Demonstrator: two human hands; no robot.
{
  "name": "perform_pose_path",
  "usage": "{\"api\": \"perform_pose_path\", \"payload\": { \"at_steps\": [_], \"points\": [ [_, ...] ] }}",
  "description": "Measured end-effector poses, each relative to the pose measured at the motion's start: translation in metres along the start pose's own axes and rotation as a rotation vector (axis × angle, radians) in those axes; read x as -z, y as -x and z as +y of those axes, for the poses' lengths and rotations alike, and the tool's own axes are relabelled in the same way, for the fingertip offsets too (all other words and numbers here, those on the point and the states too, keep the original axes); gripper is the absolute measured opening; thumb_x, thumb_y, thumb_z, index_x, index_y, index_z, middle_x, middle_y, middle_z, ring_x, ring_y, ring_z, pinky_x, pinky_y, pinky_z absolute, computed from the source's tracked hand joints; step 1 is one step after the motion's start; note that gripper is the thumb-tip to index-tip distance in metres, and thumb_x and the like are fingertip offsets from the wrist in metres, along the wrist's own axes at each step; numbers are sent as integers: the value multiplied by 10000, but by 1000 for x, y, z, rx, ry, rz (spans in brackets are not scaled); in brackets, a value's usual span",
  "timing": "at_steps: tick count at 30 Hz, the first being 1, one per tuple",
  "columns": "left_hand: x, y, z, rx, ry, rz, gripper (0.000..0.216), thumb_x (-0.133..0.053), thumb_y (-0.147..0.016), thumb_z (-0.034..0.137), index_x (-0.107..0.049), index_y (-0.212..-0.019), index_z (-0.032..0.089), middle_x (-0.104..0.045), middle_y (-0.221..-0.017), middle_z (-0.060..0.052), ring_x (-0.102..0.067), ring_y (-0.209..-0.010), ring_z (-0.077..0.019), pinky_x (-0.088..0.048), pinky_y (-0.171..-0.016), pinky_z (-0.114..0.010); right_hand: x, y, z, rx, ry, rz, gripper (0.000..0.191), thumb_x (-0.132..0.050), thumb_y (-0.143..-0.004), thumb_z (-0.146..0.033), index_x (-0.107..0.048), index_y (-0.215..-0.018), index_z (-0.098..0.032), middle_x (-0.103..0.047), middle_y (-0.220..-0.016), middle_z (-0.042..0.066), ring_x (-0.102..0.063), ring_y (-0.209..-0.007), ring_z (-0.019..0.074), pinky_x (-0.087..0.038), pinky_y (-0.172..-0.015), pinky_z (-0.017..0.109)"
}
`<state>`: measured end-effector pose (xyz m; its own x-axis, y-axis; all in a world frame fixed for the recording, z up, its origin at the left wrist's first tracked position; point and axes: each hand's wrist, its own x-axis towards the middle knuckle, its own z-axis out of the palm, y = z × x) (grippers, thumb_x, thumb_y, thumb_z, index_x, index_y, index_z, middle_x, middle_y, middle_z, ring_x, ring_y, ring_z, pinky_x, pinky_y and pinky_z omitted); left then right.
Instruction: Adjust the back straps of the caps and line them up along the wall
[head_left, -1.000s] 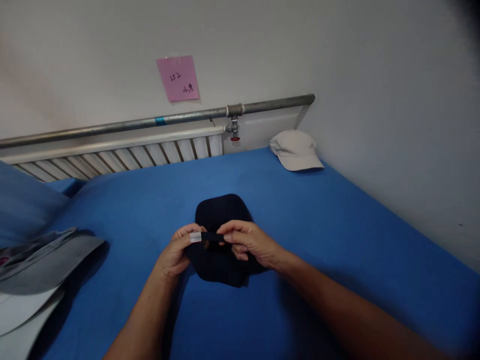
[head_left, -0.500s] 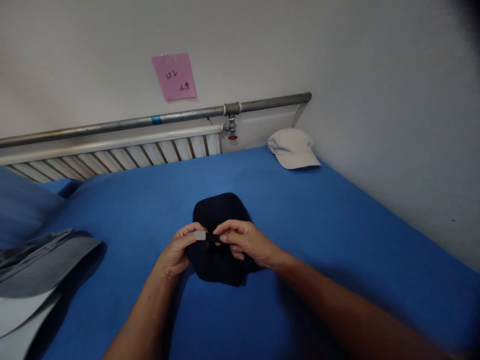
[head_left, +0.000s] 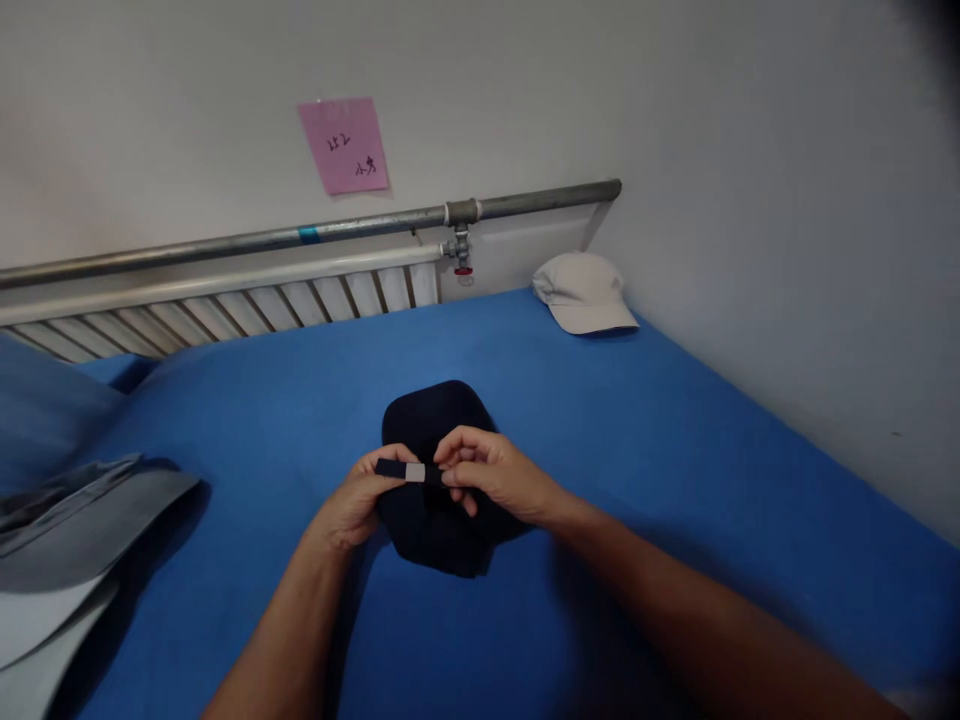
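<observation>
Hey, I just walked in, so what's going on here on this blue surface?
A person's left hand and right hand hold the strap of a dark cap, with a light buckle on it between them. A pale cap sits by the wall; a grey cap lies at the left.

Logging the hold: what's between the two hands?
Head view: between left hand and right hand lie the buckle and a bit of strap, navy cap behind.
</observation>
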<state>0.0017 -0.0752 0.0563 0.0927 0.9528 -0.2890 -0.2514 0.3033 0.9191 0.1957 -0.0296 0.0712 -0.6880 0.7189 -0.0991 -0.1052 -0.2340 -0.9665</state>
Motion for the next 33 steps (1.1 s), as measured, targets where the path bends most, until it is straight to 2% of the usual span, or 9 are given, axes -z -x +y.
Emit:
{"api": "perform_pose_path", "payload": {
  "at_steps": [6, 10, 13, 17, 20, 24, 28, 33],
  "points": [
    [-9, 3, 3, 42, -51, 19, 316, -839, -563, 325, -593, -636, 141, -509, -520, 47, -414, -461, -52, -278, -453, -168, -1, 3, -4, -15, 67, -23, 85, -601, -766, -193, -584, -848, -182, -583, -593, -57, -507, -435, 53, -411, -423, 164],
    [-11, 6, 5, 40, -84, -35, 294, -829, -596, 321, -604, -642, 139, -550, -576, 32, -456, -524, -61, -315, -508, -172, -2, 5, -10, -125, 153, -46, 144, -638, -791, -307, -597, -789, -170, -568, -620, -41, -453, -413, 43, -354, -367, 163],
    [-8, 8, 7, 44, -99, -79, 342, -766, -678, 448, -637, -657, 132, -539, -581, 20, -436, -529, -67, -316, -512, -184, 0, 6, -13, -158, 199, -62, 186, -665, -779, -333, -614, -744, -158, -525, -595, -52, -385, -384, 21, -286, -347, 161],
    [-2, 10, 10, 75, -103, -51, 493, -695, -678, 626, -694, -747, 138, -595, -642, -16, -494, -586, -107, -369, -564, -223, 3, 5, -11, -159, 194, -89, 174, -653, -792, -338, -647, -790, -164, -469, -565, -66, -378, -407, 29, -296, -363, 160],
    [0, 13, 13, 71, -106, -125, 597, -630, -672, 722, -693, -754, 134, -586, -634, -18, -481, -574, -109, -368, -568, -236, 3, 4, -8, -160, 199, -102, 170, -628, -810, -332, -660, -832, -166, -447, -565, -69, -369, -415, 32, -298, -371, 162],
    [2, 17, 15, -23, -173, -164, 566, -696, -640, 679, -692, -786, 132, -559, -630, -1, -446, -581, -101, -339, -571, -231, 0, 3, -5, -123, 228, -105, 198, -609, -829, -361, -650, -814, -168, -390, -525, -83, -342, -403, 39, -280, -374, 179],
    [3, 17, 15, -70, -211, -202, 525, -675, -682, 652, -682, -781, 136, -522, -627, 13, -410, -597, -100, -314, -579, -234, -2, 4, -5, -115, 253, -96, 205, -595, -842, -375, -634, -813, -176, -366, -509, -90, -331, -402, 46, -267, -383, 192],
    [0, 18, 17, -66, -363, -158, 304, -743, -704, 444, -655, -786, 165, -473, -626, 48, -360, -602, -86, -256, -565, -225, -6, 6, -4, -84, 340, -37, 216, -580, -852, -390, -630, -814, -183, -418, -532, -77, -352, -432, 57, -295, -423, 207]
  ]
}}
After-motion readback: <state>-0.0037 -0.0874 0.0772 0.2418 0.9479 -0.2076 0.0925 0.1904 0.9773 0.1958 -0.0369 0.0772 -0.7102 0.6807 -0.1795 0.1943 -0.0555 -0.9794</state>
